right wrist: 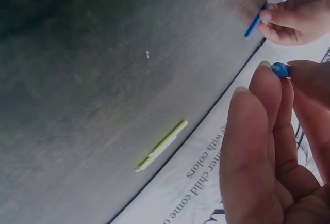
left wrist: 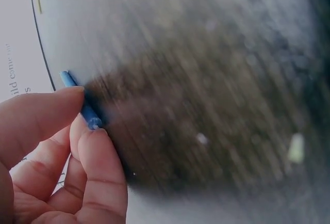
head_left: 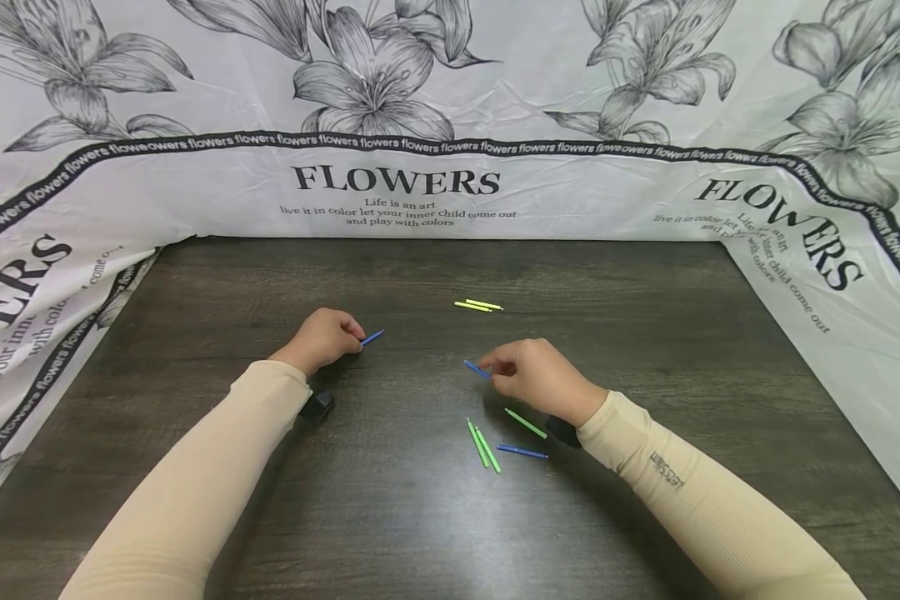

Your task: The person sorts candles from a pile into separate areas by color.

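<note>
My left hand (head_left: 324,340) pinches a thin blue candle (head_left: 372,337) between thumb and fingertips, left of the table's middle. In the left wrist view this blue candle (left wrist: 71,81) pokes out past the thumb. To the right, my right hand (head_left: 543,379) pinches another blue candle (head_left: 476,368), which slants up to the left. The right wrist view shows only the end of that blue candle (right wrist: 281,69) between the fingertips. Just below the right hand lie a green candle (head_left: 526,423), a blue candle (head_left: 522,451) and two more green candles (head_left: 483,446) side by side.
Two yellow candles (head_left: 478,306) lie together farther back on the dark wood-grain table (head_left: 270,283). A white cloth (head_left: 607,200) printed with flowers and lettering stands along the back and both sides.
</note>
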Tool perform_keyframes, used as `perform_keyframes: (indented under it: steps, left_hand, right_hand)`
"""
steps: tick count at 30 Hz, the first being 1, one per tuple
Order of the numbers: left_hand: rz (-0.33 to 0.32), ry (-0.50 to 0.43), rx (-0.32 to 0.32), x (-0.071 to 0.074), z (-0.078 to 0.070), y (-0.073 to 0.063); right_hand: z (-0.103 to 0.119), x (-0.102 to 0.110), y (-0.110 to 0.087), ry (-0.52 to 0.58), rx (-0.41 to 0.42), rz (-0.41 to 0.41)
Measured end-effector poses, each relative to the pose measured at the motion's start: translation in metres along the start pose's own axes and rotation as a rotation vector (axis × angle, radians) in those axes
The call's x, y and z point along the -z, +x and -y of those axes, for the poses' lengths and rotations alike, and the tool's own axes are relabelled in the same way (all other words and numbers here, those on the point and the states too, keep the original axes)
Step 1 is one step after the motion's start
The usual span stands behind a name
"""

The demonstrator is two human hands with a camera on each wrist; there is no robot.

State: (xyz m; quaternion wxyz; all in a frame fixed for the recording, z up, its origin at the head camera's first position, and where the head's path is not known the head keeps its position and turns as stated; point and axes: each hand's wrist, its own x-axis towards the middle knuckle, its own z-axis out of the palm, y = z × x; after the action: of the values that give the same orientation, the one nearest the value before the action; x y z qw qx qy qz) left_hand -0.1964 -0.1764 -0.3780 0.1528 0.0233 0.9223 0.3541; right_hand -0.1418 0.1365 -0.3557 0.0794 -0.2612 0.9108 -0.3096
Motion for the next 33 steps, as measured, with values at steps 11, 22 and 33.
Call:
perform_keyframes:
  steps: [11, 22, 33]
  left_hand:
    - [0.002, -0.013, 0.005, 0.0, 0.0, 0.001]
    - [-0.002, 0.019, 0.025, 0.001, 0.0, 0.003]
    - [0.005, 0.013, 0.035, 0.001, 0.0, 0.002]
  right_hand:
    - [0.0, -0.001, 0.026, 0.004, -0.007, 0.016]
    - [-0.001, -0.007, 0.057, -0.059, 0.006, 0.05]
    - [0.007, -0.012, 0.086, -0.123, 0.075, 0.106]
